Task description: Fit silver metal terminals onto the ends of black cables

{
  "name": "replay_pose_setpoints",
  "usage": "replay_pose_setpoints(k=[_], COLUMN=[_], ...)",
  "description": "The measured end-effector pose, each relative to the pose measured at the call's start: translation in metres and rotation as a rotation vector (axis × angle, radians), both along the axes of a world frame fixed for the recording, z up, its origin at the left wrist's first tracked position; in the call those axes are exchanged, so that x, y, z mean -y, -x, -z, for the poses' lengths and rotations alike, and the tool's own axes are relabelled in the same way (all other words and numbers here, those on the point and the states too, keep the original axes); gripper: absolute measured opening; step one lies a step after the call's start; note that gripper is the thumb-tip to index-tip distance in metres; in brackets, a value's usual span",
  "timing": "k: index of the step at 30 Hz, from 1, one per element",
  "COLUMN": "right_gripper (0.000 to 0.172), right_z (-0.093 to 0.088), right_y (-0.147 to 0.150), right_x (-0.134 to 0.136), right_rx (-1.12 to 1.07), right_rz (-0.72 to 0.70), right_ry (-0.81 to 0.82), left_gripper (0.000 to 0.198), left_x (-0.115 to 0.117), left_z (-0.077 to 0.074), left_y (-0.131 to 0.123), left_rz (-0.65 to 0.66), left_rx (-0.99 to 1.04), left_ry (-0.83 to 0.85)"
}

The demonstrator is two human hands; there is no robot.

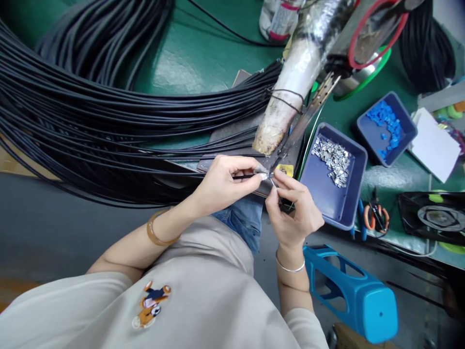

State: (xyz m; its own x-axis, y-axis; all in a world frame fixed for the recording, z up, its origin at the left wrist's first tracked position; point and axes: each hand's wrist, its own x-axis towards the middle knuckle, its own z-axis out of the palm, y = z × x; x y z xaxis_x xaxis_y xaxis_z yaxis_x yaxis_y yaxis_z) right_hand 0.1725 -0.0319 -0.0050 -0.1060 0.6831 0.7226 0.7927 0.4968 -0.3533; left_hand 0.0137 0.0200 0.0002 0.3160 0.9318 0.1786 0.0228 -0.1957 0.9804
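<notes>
My left hand [232,182] is closed in a pinch around the end of a black cable [242,177], just above the table's front edge. Close beside it, my right hand [296,206] pinches a thin light-coloured wire [273,182] near that cable end. A small shiny bit at the cable's tip lies between the two hands, too small to make out. The lower end of a dark metal rod [290,140] slants down to the fingertips. Above the hands hangs a tube wrapped in shiny film [286,92], its end stained brown.
Bundled black cables [145,109] cover the left. At right stand a bin of small metal pieces [314,186] and a bin of blue pieces [409,128]. Orange-handled cutters [376,217] and a fan [436,216] lie nearby. A blue stool [379,310] is below.
</notes>
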Motion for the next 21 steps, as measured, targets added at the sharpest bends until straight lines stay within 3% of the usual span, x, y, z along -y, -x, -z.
replay_pose_setpoints(k=[14, 21], right_gripper=[0.014, 0.023], right_z=[0.002, -0.001], right_y=[0.000, 0.003], right_x=[0.007, 0.012], right_rx=[-0.194, 0.031], right_rz=[0.029, -0.009], right_ry=[0.110, -0.022], left_gripper=[0.013, 0.011], left_x=[0.002, 0.001], left_z=[0.001, -0.001], left_y=[0.006, 0.009], left_rz=[0.121, 0.185], left_rx=[-0.046, -0.024], left_ry=[0.106, 0.141])
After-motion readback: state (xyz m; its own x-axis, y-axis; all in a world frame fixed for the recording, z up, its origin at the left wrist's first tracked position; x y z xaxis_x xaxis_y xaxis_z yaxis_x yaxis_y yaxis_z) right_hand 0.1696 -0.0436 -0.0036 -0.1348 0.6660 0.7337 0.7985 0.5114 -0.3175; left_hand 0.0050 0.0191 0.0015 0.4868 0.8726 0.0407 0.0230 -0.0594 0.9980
